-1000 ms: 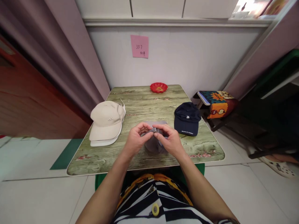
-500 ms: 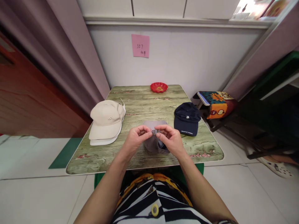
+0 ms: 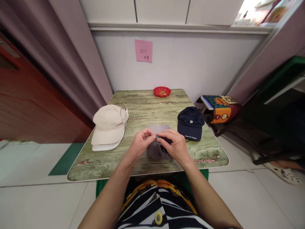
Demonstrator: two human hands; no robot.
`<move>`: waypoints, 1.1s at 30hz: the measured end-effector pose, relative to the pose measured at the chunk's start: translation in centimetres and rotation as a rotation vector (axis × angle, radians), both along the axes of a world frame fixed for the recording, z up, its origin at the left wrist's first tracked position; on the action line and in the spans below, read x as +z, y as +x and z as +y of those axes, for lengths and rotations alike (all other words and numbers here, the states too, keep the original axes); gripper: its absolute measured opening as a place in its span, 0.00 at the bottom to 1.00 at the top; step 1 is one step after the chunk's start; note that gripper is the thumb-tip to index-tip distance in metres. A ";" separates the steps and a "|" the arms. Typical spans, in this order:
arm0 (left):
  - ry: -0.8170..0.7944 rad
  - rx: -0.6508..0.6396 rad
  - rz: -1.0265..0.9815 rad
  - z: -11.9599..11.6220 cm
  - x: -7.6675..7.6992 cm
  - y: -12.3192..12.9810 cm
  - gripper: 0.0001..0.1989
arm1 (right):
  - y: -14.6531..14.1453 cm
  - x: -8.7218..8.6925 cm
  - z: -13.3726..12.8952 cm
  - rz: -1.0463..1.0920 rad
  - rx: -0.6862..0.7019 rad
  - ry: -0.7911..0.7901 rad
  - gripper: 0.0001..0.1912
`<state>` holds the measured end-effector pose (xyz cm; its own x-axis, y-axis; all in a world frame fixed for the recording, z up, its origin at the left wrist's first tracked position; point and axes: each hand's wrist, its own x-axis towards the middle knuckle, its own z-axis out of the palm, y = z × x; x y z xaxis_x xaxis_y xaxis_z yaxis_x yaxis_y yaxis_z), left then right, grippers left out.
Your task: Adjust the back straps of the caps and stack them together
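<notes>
A grey cap (image 3: 156,152) lies at the near middle of the wood-patterned table (image 3: 100,165), under both hands. My left hand (image 3: 142,141) is closed, thumb and fingertips pinched on the left part of the cap's strap. From the right, my right hand (image 3: 173,143) pinches the same strap near its small buckle, its fingertips nearly meeting the left ones. The buckle's details are too small to tell. To the left, a beige cap (image 3: 108,122) rests on top of a white one (image 3: 107,147). A navy cap (image 3: 190,122) with white lettering sits on the right.
At the table's far edge stands a red scalloped dish (image 3: 162,92). A pink note (image 3: 143,51) is stuck on the wall behind. Right of the table are a cloth-covered stool (image 3: 221,106) and a person's foot in a white clog (image 3: 283,171).
The fingers of my right hand have curled further over the strap, while my left hand keeps its pinch. The whole view has tilted slightly upward.
</notes>
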<state>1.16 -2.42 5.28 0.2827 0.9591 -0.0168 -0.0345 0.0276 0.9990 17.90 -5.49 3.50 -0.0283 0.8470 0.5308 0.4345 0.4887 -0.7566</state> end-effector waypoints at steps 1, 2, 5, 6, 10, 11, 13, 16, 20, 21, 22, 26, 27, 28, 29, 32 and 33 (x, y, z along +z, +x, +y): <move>-0.001 0.008 0.006 0.0 -0.1 0.0 0.11 | 0.0 0.0 0.0 -0.020 -0.028 -0.008 0.07; -0.004 0.011 0.010 0.1 -0.3 0.0 0.11 | -0.1 -0.1 0.0 -0.022 -0.054 -0.028 0.06; -0.026 -0.008 0.007 0.2 -0.6 -0.3 0.12 | -0.5 -0.5 -0.1 0.040 -0.092 -0.108 0.06; -0.034 -0.028 0.000 0.2 -0.6 -0.4 0.15 | -0.6 -0.6 -0.1 0.082 -0.083 -0.143 0.06; 0.020 -0.099 0.007 0.0 -0.7 -0.8 0.23 | -0.6 -0.8 0.2 0.332 0.041 -0.334 0.10; 0.058 -0.084 0.027 0.0 -0.7 -0.8 0.21 | -0.6 -0.8 0.3 0.392 0.074 -0.373 0.11; 0.132 -0.031 0.073 -0.2 -0.7 -0.7 0.16 | -0.4 -0.8 0.4 0.467 0.129 -0.421 0.14; 0.182 0.004 0.120 -0.4 -0.5 -0.4 0.13 | -0.1 -0.7 0.4 0.418 0.145 -0.387 0.13; 0.202 0.036 0.134 -0.5 -0.5 -0.2 0.12 | 0.2 -0.7 0.3 0.012 0.036 -0.068 0.08; 0.206 0.039 0.127 -0.4 -0.6 -0.2 0.13 | 0.2 -0.7 0.2 -0.085 0.009 0.014 0.08; 0.208 0.043 0.121 -0.4 -0.6 -0.2 0.13 | 0.2 -0.9 0.2 -0.164 -0.015 0.076 0.09; 0.188 0.077 0.118 -0.1 -0.9 0.1 0.13 | -0.1 -1.5 0.4 -0.387 -0.116 0.167 0.11; 0.181 0.086 0.111 -0.1 -0.9 0.2 0.13 | -0.2 -1.6 0.4 -0.419 -0.137 0.175 0.12; 0.175 0.095 0.101 0.0 -0.9 0.4 0.12 | -0.3 -1.7 0.5 -0.436 -0.153 0.183 0.12; 0.175 0.105 0.093 0.0 -0.9 0.6 0.11 | -0.5 -1.7 0.6 -0.438 -0.169 0.192 0.12; 0.195 0.152 0.092 0.0 -0.9 1.2 0.09 | -1.0 -1.9 0.8 -0.397 -0.230 0.214 0.12; 0.205 0.166 0.093 0.0 -0.9 1.4 0.08 | -1.2 -2.0 0.9 -0.383 -0.253 0.221 0.12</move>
<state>2.60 -2.44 4.41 0.1275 0.9782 0.1639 0.0702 -0.1737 0.9823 16.74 -4.60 1.53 -0.0647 0.7216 0.6893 0.7860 0.4624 -0.4103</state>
